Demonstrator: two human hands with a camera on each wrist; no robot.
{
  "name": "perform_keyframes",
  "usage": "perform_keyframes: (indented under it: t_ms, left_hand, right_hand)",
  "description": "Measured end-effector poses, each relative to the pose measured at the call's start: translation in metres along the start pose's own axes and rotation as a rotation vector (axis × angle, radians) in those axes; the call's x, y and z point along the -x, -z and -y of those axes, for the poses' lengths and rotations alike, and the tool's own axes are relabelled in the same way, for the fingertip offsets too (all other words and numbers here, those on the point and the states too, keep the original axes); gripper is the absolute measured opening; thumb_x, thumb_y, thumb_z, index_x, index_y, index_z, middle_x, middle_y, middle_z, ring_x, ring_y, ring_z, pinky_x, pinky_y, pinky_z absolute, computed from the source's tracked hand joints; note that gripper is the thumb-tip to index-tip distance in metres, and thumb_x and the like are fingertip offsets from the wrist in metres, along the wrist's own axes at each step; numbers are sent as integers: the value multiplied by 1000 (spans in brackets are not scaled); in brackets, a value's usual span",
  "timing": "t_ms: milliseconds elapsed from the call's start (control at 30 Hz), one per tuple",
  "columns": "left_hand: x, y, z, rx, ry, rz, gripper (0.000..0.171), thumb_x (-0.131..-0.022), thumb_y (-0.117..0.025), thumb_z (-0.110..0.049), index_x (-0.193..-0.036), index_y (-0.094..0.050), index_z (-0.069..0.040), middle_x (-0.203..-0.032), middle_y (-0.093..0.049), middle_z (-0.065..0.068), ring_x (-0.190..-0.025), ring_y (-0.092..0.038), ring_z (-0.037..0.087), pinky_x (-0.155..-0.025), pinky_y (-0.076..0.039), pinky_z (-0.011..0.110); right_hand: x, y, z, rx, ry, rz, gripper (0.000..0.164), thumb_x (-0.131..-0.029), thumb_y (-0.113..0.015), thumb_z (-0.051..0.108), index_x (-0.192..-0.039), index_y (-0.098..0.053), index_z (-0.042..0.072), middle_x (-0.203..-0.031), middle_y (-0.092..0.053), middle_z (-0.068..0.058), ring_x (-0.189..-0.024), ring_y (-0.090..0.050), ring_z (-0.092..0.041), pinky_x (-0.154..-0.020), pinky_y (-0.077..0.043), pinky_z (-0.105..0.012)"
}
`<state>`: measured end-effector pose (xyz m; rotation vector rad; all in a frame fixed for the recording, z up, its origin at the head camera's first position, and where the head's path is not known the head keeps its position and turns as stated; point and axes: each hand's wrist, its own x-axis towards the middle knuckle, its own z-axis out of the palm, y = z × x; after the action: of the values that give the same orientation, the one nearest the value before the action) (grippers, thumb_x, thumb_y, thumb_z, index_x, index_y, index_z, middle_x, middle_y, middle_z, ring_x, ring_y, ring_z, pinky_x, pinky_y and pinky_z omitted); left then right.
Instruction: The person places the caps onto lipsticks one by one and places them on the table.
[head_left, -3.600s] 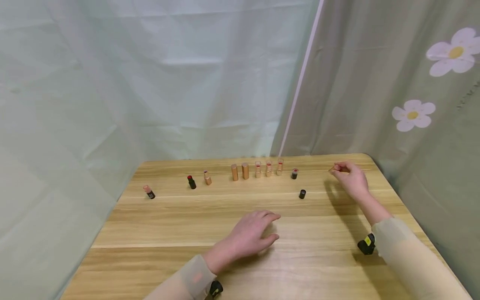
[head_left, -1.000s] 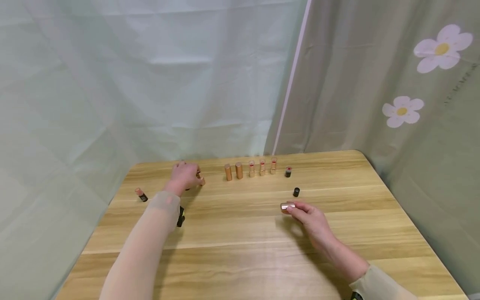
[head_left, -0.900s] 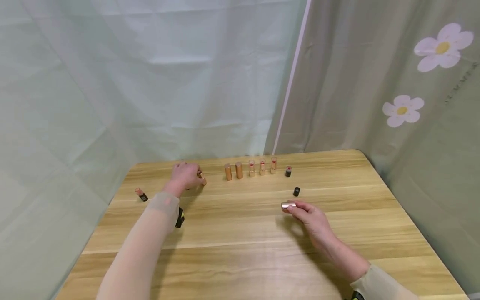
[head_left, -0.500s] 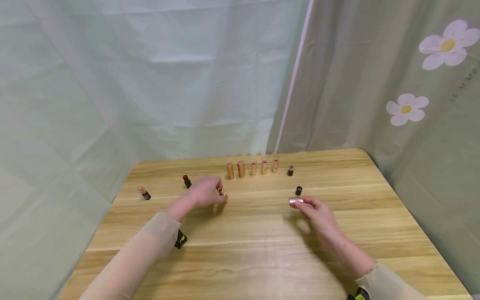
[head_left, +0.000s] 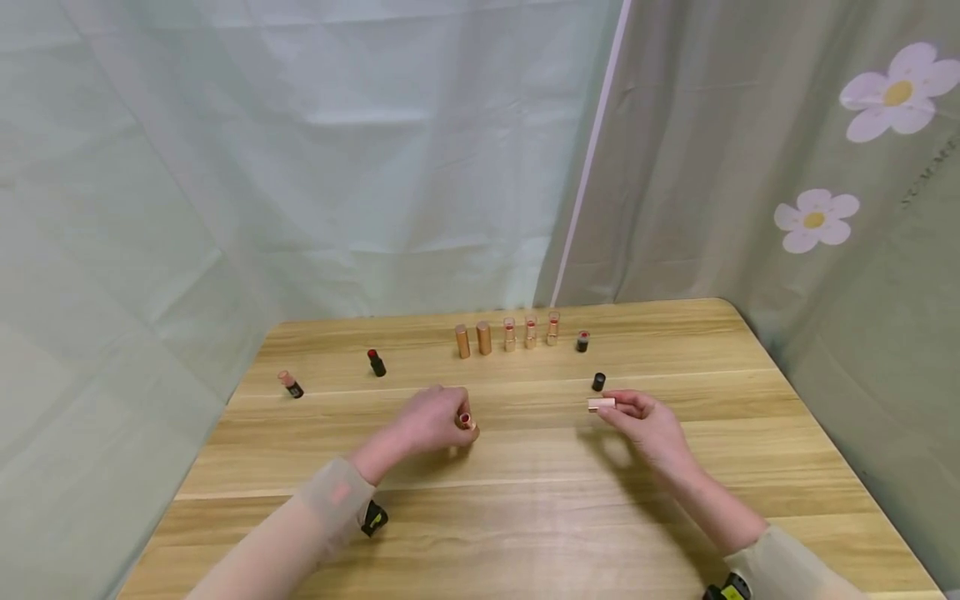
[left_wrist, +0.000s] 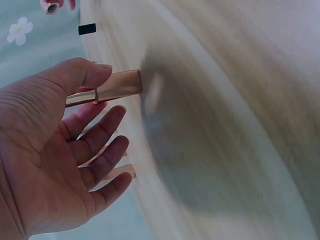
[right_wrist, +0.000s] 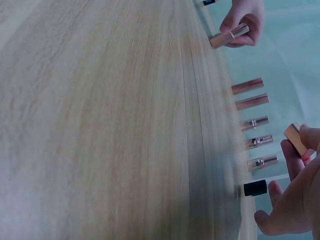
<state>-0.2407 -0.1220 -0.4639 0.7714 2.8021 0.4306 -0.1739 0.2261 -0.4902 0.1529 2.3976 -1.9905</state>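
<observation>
My left hand (head_left: 435, 418) pinches an uncapped gold lipstick (head_left: 467, 422) between thumb and index finger, just above the middle of the table. The dark red inside its top shows in the head view. From the left wrist, the lipstick's gold base (left_wrist: 120, 85) points toward the wood and the other fingers are loosely bent. Farther right, my right hand (head_left: 648, 427) holds a shiny gold lipstick cap (head_left: 602, 404) sideways by one end, its free end pointing left. A gap separates cap and lipstick. The right wrist view shows this cap (right_wrist: 295, 140) in the fingers.
Along the back edge stand two capped copper lipsticks (head_left: 473, 340) and three clear-topped ones (head_left: 531, 333). A small black lipstick (head_left: 582, 342) and a black cap (head_left: 598, 382) stand right. Leftward are an uncapped black lipstick (head_left: 377, 363) and a pink-topped black one (head_left: 291, 384).
My left hand has picked the gold lipstick up from the back left and carried it right and nearer. The right hand, which brought the cap in from the far right, has shifted slightly right.
</observation>
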Motion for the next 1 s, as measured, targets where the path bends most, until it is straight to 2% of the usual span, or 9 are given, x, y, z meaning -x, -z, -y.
perform_keyframes:
  t_ms: [267,500,733,1000]
  left_hand:
    - [2,-11,-2,98,33,-31,23,-87,-80,-35,-90,-61,-22,-82,-60,-11,-80,-52,15,-75,-46,36]
    - [7,-24,1,161,2,-147,21,-84,-83,-31,-94,-67,-22,-88,-67,-12,-81,-59,11,-80,-50,36]
    - [11,-35,2,183,38,-243,24,-81,-87,-31,-97,-71,-23,-94,-69,-13,-91,-59,13,-92,-45,41]
    - [13,-43,1,219,78,-271,30,-80,-88,-32,-102,-71,-21,-96,-69,-12,-88,-51,14,-83,-42,40]
  right_hand:
    - [0,5,0,27,-43,-1,53,-93,-78,31,-135,-63,2,-116,-73,-11,-102,-65,-9,-88,-48,-20]
    - [0,6,1,25,-44,-6,52,-94,-77,31,-135,-63,2,-115,-73,-8,-100,-65,-8,-87,-50,-21]
    - [1,7,1,0,-33,-8,55,-94,-77,31,-136,-61,-1,-114,-73,-8,-100,-67,-8,-88,-50,-20]
    - [2,6,1,13,-29,-6,54,-95,-75,31,-136,-61,-2,-114,-73,-8,-101,-66,-8,-88,-49,-18]
